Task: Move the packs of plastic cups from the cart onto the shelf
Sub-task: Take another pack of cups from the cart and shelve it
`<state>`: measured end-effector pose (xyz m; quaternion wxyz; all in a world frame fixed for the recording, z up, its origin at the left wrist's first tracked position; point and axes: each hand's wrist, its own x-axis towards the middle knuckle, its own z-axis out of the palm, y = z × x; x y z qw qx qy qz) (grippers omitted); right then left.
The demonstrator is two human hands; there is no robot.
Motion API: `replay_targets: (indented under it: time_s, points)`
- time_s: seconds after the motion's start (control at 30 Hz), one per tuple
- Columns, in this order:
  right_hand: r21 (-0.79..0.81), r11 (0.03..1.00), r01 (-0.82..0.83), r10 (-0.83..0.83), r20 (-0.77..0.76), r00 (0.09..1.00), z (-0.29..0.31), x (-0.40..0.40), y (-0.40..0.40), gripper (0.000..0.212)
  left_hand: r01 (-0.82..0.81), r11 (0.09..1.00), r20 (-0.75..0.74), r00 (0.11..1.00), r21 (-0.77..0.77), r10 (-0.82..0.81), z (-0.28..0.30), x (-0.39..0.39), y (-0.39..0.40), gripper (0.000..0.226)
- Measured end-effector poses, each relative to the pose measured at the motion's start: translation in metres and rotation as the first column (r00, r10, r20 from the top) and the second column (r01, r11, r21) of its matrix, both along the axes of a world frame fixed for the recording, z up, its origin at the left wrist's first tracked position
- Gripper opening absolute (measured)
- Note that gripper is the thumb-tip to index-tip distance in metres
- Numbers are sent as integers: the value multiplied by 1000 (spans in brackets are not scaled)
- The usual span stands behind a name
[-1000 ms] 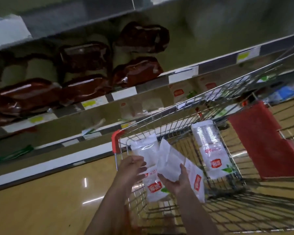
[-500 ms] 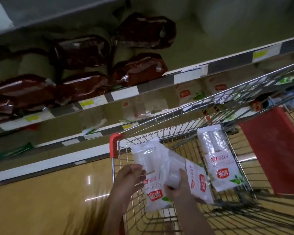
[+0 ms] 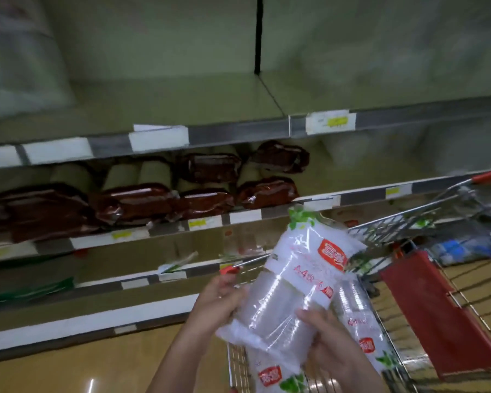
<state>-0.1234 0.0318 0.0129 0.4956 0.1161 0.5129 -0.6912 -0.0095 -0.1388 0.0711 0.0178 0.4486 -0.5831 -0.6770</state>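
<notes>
A clear pack of plastic cups [image 3: 298, 276] with a red label is held tilted above the wire cart [image 3: 408, 225], its top pointing up and right. My left hand [image 3: 219, 299] grips its lower left side and my right hand [image 3: 335, 344] grips its lower right end. A second pack [image 3: 275, 373] hangs below, against my right hand; whether that hand holds it I cannot tell. A third pack [image 3: 360, 324] lies in the cart basket. The upper shelf [image 3: 182, 100] is bare in the middle.
Dark red packs [image 3: 136, 202] fill the middle shelf. Lower shelves [image 3: 142, 279] hold a few small items. The cart's red child-seat flap [image 3: 440, 316] stands at the right. Blue packs [image 3: 459, 248] lie beyond the cart. Tan floor [image 3: 54, 370] lies at the lower left.
Both hands have lifted the top pack up out of the cart and turned it so its labelled end points up. My view has tilted upward, revealing the upper shelf.
</notes>
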Motion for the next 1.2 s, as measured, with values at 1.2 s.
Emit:
replay_targets:
  time_s: [1.2]
  points:
    - [88, 908, -409, 284, -847, 448, 270, 96, -421, 36, -356, 772, -444, 890, -527, 108, 207, 140, -340, 37]
